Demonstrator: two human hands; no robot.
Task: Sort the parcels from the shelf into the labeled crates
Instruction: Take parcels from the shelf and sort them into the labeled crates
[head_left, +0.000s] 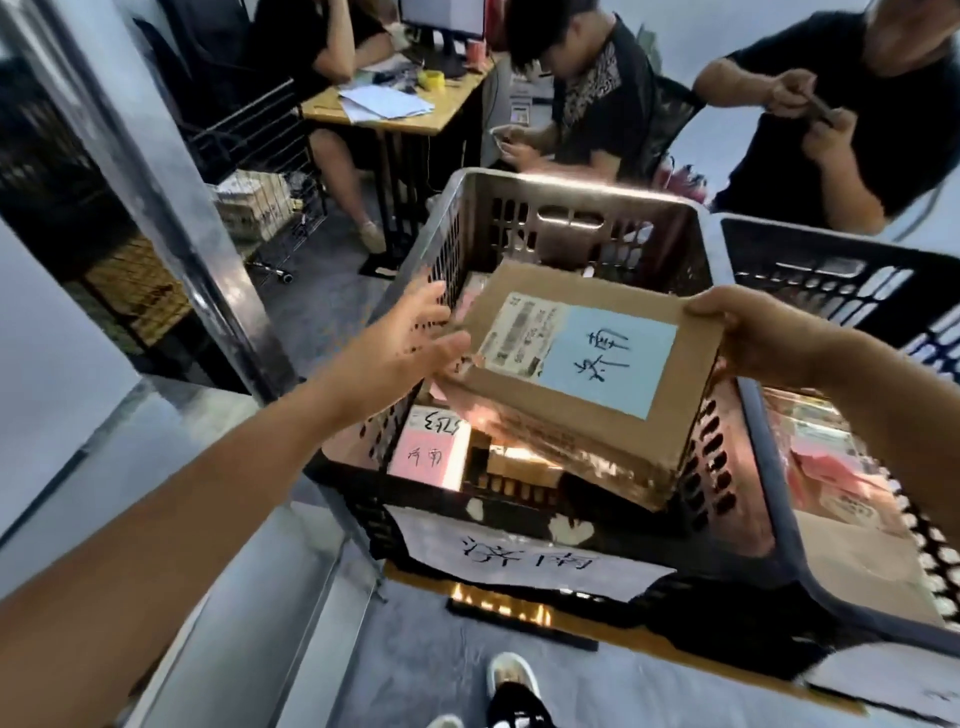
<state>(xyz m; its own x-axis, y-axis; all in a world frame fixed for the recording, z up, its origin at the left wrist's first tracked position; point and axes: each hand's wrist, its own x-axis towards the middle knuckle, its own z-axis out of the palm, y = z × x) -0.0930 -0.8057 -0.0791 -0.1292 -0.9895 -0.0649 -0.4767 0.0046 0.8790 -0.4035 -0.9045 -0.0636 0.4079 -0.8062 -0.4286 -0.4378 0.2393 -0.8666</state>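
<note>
You are holding the parcel (524, 387) at frame centre, above the open crate (571, 184). Your right hand (753, 338) is pinching its right edge. Your left hand (410, 348), fingers straight, is touching the left corner. Lower it level, clear of the rim.

Blue-labelled cardboard parcel (582, 364) tilted over crate (571, 192)

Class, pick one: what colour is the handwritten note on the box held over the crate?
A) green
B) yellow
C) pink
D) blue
D: the note on the box is light blue; a pink note lies lower, inside the crate.
</note>
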